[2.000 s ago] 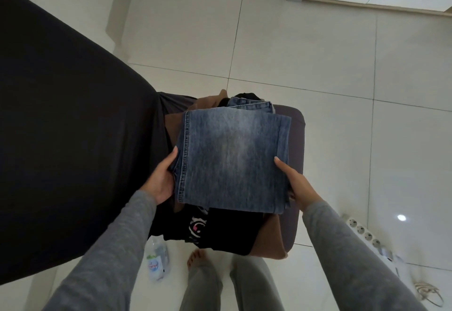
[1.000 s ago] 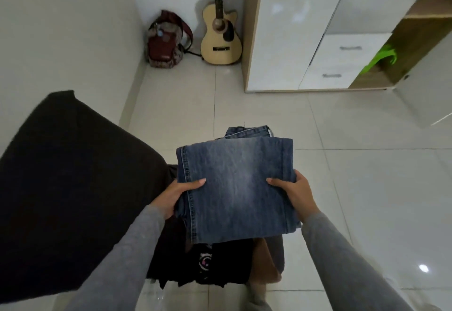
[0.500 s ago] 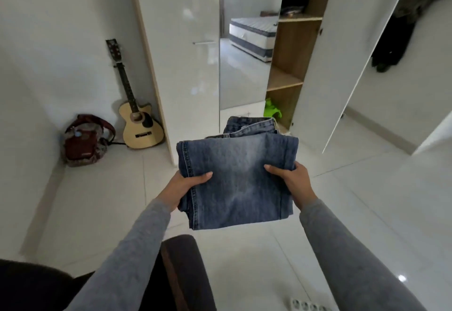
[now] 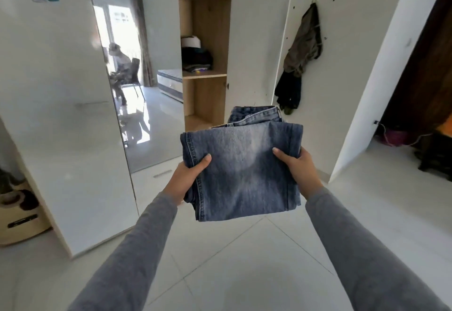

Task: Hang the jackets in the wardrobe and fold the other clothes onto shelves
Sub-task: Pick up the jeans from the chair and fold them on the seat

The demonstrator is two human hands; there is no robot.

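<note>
Folded jeans (image 4: pixel 241 171) raised toward wardrobe shelf (image 4: pixel 204 75) | left hand (image 4: pixel 187 178), right hand (image 4: pixel 297 167) clamp opposite edges | heavy, floppy denim; support underneath.

A home bedroom: a tall glossy white wardrobe (image 4: pixel 73 115) with wooden shelves (image 4: pixel 204 75) of folded clothes, its mirror panel (image 4: pixel 137 66) reflecting a mattress (image 4: pixel 170 83).
</note>
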